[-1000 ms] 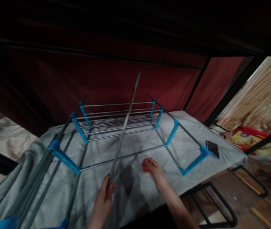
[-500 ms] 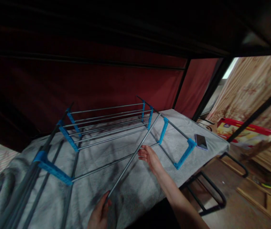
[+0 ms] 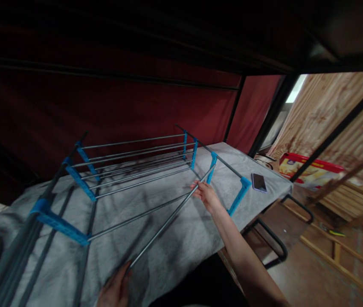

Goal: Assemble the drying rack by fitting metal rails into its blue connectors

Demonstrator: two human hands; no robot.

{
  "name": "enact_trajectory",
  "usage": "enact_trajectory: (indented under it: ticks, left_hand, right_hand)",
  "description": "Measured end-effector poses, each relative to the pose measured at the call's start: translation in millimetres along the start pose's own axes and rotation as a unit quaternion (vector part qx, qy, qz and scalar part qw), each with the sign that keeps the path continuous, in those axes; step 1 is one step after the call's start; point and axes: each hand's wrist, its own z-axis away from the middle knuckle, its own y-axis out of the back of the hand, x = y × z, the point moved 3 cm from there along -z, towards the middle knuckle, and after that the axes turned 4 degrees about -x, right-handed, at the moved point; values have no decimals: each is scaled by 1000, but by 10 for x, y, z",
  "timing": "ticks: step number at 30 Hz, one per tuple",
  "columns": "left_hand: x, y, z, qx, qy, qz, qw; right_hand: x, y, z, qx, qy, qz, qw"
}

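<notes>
A bed covered with a grey blanket (image 3: 175,251) carries everything. A metal rack (image 3: 143,182) with blue plastic joints lies flat across its middle, from the left side to the right. A phone (image 3: 259,182) lies near the far right corner. Loose grey rods (image 3: 15,256) lie bundled at the near left.

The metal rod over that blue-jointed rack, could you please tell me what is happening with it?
A person holds the metal rod in both hands: the left hand grips its near end at the bottom of the view, and the right hand grips it close to its far end. That far end is right by a blue connector of the rack, which lies flat on a grey blanket. A phone lies near the blanket's right edge.
</notes>
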Motion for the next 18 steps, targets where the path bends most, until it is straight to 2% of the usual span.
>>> enact_trajectory:
  ticks: [5, 10, 18]
  left_hand:
    - [81, -2, 43, 20, -43, -89, 995]
    - [221, 39, 6, 22, -79, -187, 979]
    - [458, 264, -155, 108, -89, -343, 929]
  right_hand:
    - [122, 186, 16, 7, -25, -13, 1000]
    - [220, 401, -23, 46, -34, -30, 998]
    - [352, 693, -132, 90, -45, -59, 993]
